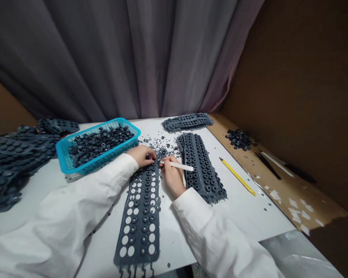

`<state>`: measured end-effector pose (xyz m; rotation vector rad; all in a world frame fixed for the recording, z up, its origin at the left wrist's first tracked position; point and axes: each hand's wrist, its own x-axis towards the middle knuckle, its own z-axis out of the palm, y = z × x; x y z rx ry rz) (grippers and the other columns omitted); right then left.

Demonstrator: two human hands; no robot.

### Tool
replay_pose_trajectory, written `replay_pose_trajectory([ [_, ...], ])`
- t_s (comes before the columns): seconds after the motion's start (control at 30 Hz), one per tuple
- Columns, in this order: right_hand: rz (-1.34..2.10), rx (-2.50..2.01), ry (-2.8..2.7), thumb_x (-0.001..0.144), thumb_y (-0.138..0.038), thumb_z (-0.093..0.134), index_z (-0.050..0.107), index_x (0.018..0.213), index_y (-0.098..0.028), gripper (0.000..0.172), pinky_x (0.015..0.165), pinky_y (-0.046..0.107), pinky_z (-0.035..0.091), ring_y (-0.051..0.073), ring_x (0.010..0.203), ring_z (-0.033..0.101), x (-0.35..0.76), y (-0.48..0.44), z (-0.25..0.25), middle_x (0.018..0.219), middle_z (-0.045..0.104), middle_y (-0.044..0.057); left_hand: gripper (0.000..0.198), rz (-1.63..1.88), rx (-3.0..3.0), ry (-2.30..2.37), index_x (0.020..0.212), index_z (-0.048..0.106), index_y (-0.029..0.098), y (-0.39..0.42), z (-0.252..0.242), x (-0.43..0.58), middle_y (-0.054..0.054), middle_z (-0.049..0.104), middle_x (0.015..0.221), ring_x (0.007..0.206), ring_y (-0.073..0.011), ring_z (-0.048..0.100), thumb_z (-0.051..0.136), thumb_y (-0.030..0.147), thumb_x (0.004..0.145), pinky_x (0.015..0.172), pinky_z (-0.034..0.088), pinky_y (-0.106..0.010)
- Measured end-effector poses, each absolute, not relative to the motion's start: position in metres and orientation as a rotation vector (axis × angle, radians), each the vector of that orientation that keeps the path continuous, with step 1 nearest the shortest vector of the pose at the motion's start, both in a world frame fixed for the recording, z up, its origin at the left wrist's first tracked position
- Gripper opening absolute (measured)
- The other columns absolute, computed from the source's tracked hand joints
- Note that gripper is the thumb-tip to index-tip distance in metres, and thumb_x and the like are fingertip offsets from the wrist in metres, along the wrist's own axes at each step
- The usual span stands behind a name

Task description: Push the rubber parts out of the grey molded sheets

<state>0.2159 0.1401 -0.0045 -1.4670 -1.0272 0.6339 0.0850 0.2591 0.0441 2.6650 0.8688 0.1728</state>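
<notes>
A long dark grey rubber sheet (140, 227) lies lengthwise in front of me. Some of its round spots hold ringed rubber pieces; others are open holes showing white. At its far end, my left hand (143, 155) is closed, thumb and fingers pinching the sheet's edge, though the fingertips are partly hidden. My right hand (173, 175) grips a white pen-like stick (181, 166), its tip pointing at the same far end. Small dark rubber bits (155, 143) are scattered just beyond both hands.
A blue basket (60, 160) of loose dark rubber pieces stands left. Stacked rubber sheets (201, 166) lie right, with more sheets (188, 121) behind and a heap (14, 162) far left. A yellow craft knife (237, 176), a dark pile (239, 139) and white scraps (298, 212) lie further right.
</notes>
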Motion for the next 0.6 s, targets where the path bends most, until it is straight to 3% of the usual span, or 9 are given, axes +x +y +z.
replay_pose_trajectory([
  [0.13, 0.639, -1.491, -1.103, 0.086, -0.028, 0.041, 0.058, 0.077, -0.022, 0.020, 0.061, 0.025, 0.041, 0.017, 0.068, 0.059, 0.215, 0.143, -0.006, 0.074, 0.066, 0.001, 0.020, 0.016, 2.748, 0.849, 0.084, 0.072, 0.024, 0.265, 0.046, 0.096, 0.002, 0.069, 0.078, 0.077, -0.0177, 0.062, 0.067, 0.021, 0.065, 0.063, 0.041, -0.022],
  [0.33, 0.642, -1.529, -1.127, 0.084, -0.026, 0.042, 0.058, 0.075, -0.022, 0.019, 0.058, 0.024, 0.039, 0.016, 0.067, 0.058, 0.215, 0.143, -0.005, 0.071, 0.065, -0.001, 0.026, -0.165, 2.782, 0.762, 0.091, 0.072, 0.025, 0.278, 0.046, 0.099, 0.005, 0.072, 0.079, 0.072, -0.0114, 0.063, 0.060, 0.015, 0.071, 0.064, 0.042, -0.018],
  [0.6, 0.586, -1.595, -1.175, 0.084, -0.025, 0.040, 0.059, 0.076, -0.021, 0.021, 0.060, 0.025, 0.039, 0.017, 0.067, 0.057, 0.214, 0.141, 0.002, 0.068, 0.064, -0.001, 0.021, -0.282, 2.954, 0.705, 0.086, 0.071, 0.028, 0.272, 0.054, 0.109, 0.004, 0.070, 0.079, 0.076, -0.0153, 0.063, 0.067, 0.021, 0.067, 0.060, 0.040, -0.021],
])
